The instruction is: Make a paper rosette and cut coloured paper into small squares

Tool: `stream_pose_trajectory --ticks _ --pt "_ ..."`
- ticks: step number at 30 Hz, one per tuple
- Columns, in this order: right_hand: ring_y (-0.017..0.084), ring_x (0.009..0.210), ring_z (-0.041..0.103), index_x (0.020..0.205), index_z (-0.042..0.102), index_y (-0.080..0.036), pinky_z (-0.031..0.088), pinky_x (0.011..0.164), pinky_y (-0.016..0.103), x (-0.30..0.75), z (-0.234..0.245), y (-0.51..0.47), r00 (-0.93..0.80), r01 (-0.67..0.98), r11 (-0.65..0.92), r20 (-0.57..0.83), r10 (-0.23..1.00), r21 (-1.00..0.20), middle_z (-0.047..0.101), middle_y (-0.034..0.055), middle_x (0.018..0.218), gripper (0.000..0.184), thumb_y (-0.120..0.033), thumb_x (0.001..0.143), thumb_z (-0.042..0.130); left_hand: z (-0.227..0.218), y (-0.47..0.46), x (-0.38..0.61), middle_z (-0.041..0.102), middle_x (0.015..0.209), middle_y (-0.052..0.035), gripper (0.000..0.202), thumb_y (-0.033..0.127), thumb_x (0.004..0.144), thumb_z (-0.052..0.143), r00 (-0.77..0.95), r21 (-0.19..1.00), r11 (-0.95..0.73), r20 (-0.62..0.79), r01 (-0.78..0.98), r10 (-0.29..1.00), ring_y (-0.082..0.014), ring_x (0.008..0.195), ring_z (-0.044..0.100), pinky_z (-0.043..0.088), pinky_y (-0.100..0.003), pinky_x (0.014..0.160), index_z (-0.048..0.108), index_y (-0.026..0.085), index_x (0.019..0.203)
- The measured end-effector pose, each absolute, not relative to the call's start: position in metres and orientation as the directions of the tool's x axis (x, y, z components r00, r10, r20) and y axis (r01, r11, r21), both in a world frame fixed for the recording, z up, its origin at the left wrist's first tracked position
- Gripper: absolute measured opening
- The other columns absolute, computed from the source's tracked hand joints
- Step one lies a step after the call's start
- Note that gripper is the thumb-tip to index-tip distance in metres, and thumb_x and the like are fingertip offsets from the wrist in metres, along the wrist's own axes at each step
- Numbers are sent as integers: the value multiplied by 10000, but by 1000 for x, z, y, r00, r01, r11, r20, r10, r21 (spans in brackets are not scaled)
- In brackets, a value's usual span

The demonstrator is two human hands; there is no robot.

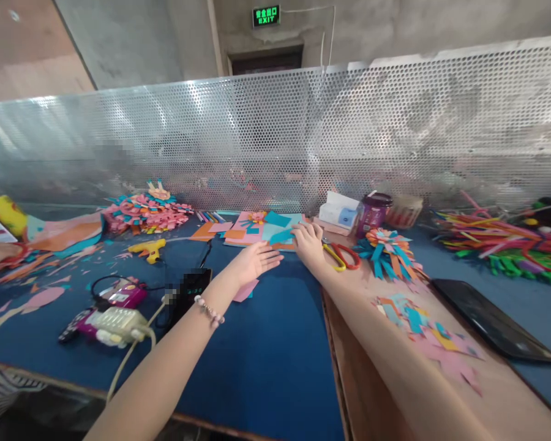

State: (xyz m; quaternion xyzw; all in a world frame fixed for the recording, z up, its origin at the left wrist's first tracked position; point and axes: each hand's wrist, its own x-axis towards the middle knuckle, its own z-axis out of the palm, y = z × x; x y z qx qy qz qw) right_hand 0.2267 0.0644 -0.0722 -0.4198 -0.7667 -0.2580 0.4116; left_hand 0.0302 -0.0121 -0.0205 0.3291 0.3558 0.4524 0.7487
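My left hand (256,260) hovers over the blue tabletop with its fingers stretched out and nothing in them. Close to its right, my right hand (308,244) has bent fingers at the edge of the paper pile, closed at the tip of a teal paper piece (281,237); its thumb is mostly hidden. Beneath lies a light blue paper sheet (269,229), with another teal piece (277,218) farther back. A pink paper piece (245,291) rests under my left wrist. Scissors with red and yellow handles (345,256) lie beside my right wrist.
A yellow glue gun (149,250), a power strip (122,324) with cords and a dark phone-like device (190,294) are left. Right are a paper-strip flower (388,251), purple cup (374,214), paper scraps (434,331) and black tray (491,318). Another person's hand (0,256) is far left.
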Motion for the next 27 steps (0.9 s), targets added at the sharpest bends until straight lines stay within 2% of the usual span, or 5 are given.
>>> stream_pose_trajectory --ticks 3,13,20,24,27 --pt "242 1159 466 953 601 -195 241 1039 443 227 -67 49 -361 816 575 826 432 56 616 67 1212 152 -126 867 497 -24 -11 31 636 1064 -220 332 275 844 531 335 762 415 -272 -497 902 -273 976 659 538 -353 862 543 36 1074" --pt "214 1063 532 874 538 -206 437 895 368 240 -54 -67 -218 560 688 719 659 -461 548 94 1139 205 -57 745 481 -37 -28 56 650 839 -69 280 263 744 680 331 890 339 -235 -305 914 -151 692 637 507 -252 597 606 143 986" --pt "215 990 581 824 577 -207 471 851 382 265 -60 -84 -339 556 683 621 707 -474 569 92 1110 270 -23 706 419 -37 -64 87 641 955 -70 284 300 733 683 192 979 41 -1 -200 981 -148 757 627 503 -254 623 602 151 961" --pt "227 1004 581 834 606 -213 467 876 389 274 -38 -51 -228 571 678 704 672 -463 610 75 1042 218 -73 734 471 -46 -68 98 633 955 -93 301 311 839 538 93 990 40 -27 -137 995 -150 690 646 493 -262 572 480 149 1086" --pt "218 1006 582 911 611 -193 466 883 377 275 -14 -7 -119 586 671 770 627 -455 619 80 1015 198 -130 782 474 -55 -72 105 636 983 -101 368 266 859 501 141 988 -151 144 43 980 -147 739 648 480 -251 601 406 149 1194"
